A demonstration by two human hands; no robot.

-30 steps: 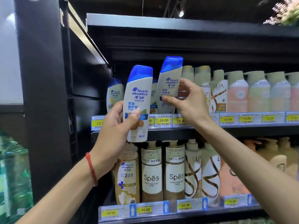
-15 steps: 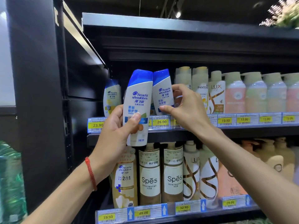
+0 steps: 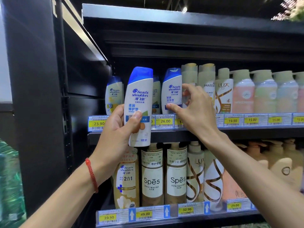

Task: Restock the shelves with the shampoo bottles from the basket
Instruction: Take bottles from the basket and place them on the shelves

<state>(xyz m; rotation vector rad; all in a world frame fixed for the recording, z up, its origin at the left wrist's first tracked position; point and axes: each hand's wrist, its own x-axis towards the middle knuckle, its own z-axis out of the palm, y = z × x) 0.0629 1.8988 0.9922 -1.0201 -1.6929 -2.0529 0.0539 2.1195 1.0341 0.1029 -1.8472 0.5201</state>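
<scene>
The left hand (image 3: 118, 127) grips a blue-capped shampoo bottle (image 3: 139, 102) upright, near the front edge of the upper shelf (image 3: 246, 129), just left of the 26.00 price tag (image 3: 165, 121). The right hand (image 3: 195, 109) pinches a second bottle (image 3: 171, 91) standing on that shelf, thumb on its front, fingers curled at its right side, left of the Pantene bottle (image 3: 207, 79).
</scene>
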